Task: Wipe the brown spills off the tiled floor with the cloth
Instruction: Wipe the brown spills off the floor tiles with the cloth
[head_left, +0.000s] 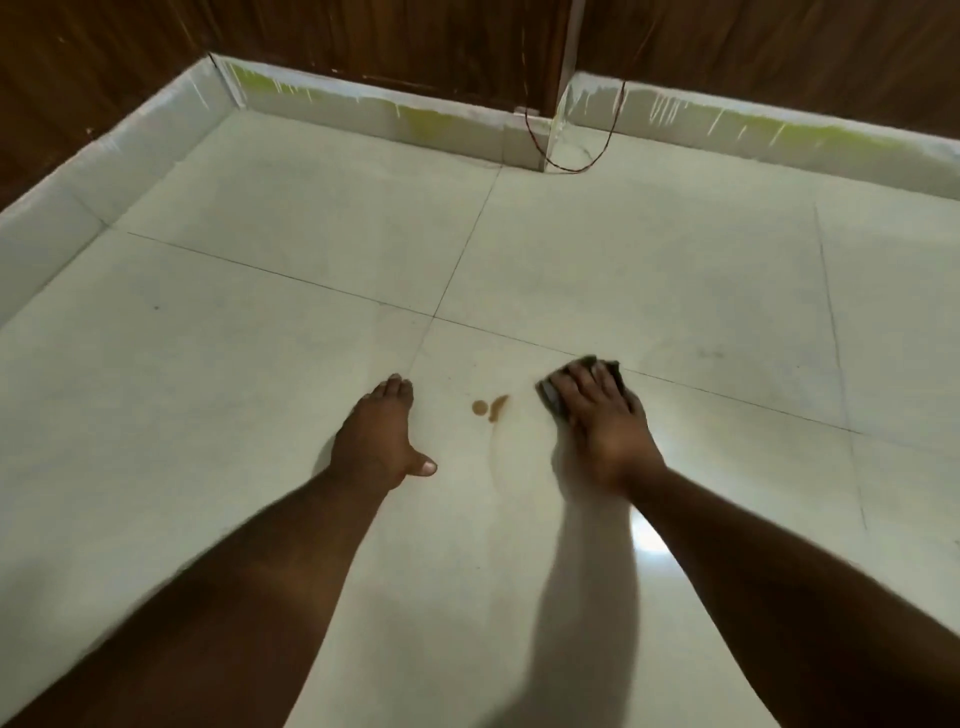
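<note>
**Head view: right hand on cloth, spill just left of it**

Head camera looks down at a pale tiled floor (649, 249). Both bare forearms reach forward.

Right hand (602, 415) lies palm-down on a dark cloth (551, 396), fingers spread and laid flat over it, pressing it to the tile. Most of the cloth is hidden under the hand; only the left and far edges show. Can't tell if the thumb hooks under the cloth.

Left hand (382, 434) is flat on the floor, fingers straight and together, thumb out to the side, holding nothing.

Brown spills (489, 406): one round drop and one elongated blot, touching or nearly so, lying between the two hands, nearer the cloth but apart from it. A faint thin streak curves from the blot toward the camera.

Far side: white skirting (363, 111) under dark wood panels (389, 36). A thin reddish wire (576, 167) loops down onto the floor near the skirting's corner.
</note>
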